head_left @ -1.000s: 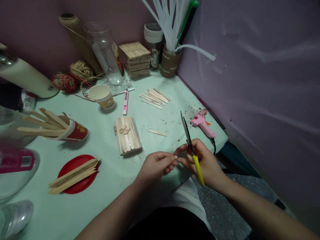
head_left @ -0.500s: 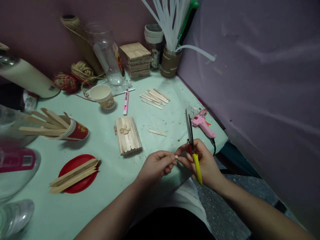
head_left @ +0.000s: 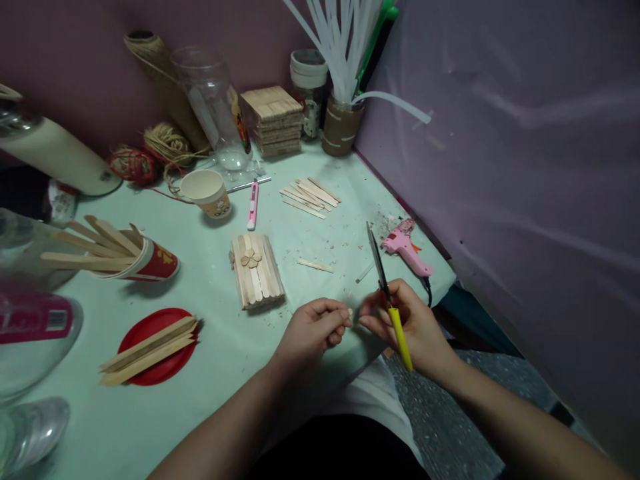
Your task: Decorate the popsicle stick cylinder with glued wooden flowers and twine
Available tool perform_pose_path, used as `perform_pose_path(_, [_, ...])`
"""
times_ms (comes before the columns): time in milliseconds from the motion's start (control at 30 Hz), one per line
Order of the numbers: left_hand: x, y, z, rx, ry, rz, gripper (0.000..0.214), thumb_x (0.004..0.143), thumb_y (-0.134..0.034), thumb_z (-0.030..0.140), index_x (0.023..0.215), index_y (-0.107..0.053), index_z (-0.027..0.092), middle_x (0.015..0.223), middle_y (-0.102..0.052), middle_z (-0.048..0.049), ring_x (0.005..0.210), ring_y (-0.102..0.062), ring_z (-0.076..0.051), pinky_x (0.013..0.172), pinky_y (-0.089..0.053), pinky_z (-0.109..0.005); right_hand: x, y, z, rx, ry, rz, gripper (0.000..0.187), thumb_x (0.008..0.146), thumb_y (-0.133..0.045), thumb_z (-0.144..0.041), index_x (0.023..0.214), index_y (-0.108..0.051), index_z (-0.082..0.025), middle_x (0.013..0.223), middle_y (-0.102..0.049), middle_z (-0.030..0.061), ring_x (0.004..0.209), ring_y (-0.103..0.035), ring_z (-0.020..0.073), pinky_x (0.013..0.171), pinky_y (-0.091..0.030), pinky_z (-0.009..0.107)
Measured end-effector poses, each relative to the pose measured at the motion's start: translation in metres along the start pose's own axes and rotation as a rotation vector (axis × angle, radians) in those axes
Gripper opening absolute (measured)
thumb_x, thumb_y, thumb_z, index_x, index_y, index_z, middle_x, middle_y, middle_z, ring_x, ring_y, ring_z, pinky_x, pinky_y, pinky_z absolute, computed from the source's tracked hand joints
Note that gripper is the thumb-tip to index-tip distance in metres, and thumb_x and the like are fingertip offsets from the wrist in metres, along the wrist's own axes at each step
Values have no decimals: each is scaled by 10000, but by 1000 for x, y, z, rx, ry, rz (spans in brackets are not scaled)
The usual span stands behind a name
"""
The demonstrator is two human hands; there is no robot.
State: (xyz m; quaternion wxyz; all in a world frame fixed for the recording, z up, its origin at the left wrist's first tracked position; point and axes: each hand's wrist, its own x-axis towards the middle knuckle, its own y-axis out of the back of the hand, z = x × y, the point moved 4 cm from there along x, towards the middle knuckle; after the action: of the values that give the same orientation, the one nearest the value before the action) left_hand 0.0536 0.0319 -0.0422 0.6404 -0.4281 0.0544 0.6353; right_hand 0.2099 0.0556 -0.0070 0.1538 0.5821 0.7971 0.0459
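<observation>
Between the thumb and forefinger of my left hand (head_left: pixel 316 331) is a tiny pale piece of wood (head_left: pixel 350 313). My right hand (head_left: pixel 407 323), just to its right, holds yellow-handled scissors (head_left: pixel 400 337) with the dark blades pointing up and away from me. The thumb and a fingertip of that hand stand apart from the small piece. A box made of wooden craft sticks (head_left: pixel 257 283), with a wooden flower (head_left: pixel 251 259) on top, lies left of my hands. One short stick (head_left: pixel 315 266) lies on the table ahead of them.
A pink glue gun (head_left: pixel 407 247) sits at the right edge. Several loose sticks (head_left: pixel 310 197) and a pink utility knife (head_left: pixel 253 205) lie farther back. On the left are a red plate (head_left: pixel 150 370), a tipped cup of sticks (head_left: pixel 163 260) and an upright paper cup (head_left: pixel 206 190).
My right thumb and fingers have drawn away from the small piece, moving slightly right. The scissors have tilted a little with that hand. My left hand stays almost in place, still pinching the piece.
</observation>
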Motion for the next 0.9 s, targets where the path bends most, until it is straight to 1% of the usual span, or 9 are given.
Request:
perform_pose_path(67, [0,3,2,20,-66,30,293,609,-830,349,726,-679,126,612,-624,-11,481,-454,-51,468,-306,-195,-1,3,-2,-146,-24,-61,421,737,-761,-423,904,-413,-253,750,-558,-46,590,-497,127,531,-400,251])
perform_pose_path(133, [0,6,5,62,-177,55,241,658,-800,329,743,-687,134,640,-648,-21,496,-478,-62,485,-350,-205,-3,7,-6,-374,-51,-122,457,688,-794,-390,932,-434,-249,732,-509,-59,605,-484,135,545,-390,254])
perform_pose_path(200, [-1,8,8,115,-282,64,184,690,-772,296,744,-689,141,654,-662,-24,516,-511,-77,508,-403,-218,-6,10,-9,-568,-77,-170,476,667,-808,-365,950,-445,-244,759,-523,-50,623,-488,144,553,-376,254])
perform_pose_path(267, [-2,7,11,163,-350,59,128,707,-745,255,746,-691,145,637,-655,-14,535,-542,-92,531,-448,-227,-8,12,-11,-666,-78,-201,485,658,-817,-366,939,-442,-240,795,-552,-34,631,-495,147,553,-369,252])
perform_pose_path(400, [-6,4,16,215,-438,47,65,734,-690,196,780,-698,151,631,-665,-5,569,-600,-106,568,-503,-228,-13,16,-10,-724,-53,-246,511,652,-830,-406,937,-441,-237,800,-578,-25,619,-508,150,543,-353,246])
perform_pose_path(567, [-9,2,18,217,-502,45,53,741,-676,175,786,-699,158,647,-686,2,575,-627,-101,574,-520,-211,-15,18,-10,-739,-68,-271,513,675,-814,-450,952,-440,-234,848,-600,-4,624,-530,154,552,-360,252])
perform_pose_path(700, [-7,3,17,206,-503,51,49,735,-683,161,781,-701,162,643,-690,8,562,-635,-97,569,-524,-203,-15,18,-12,-747,-64,-280,507,686,-809,-449,953,-436,-232,875,-603,8,615,-515,148,553,-361,256])
perform_pose_path(900, [-8,2,15,190,-480,53,53,730,-687,147,778,-705,164,636,-689,11,566,-640,-96,575,-528,-197,-18,20,-10,-761,-50,-277,482,705,-796,-447,939,-432,-234,846,-596,1,610,-514,151,544,-351,254])
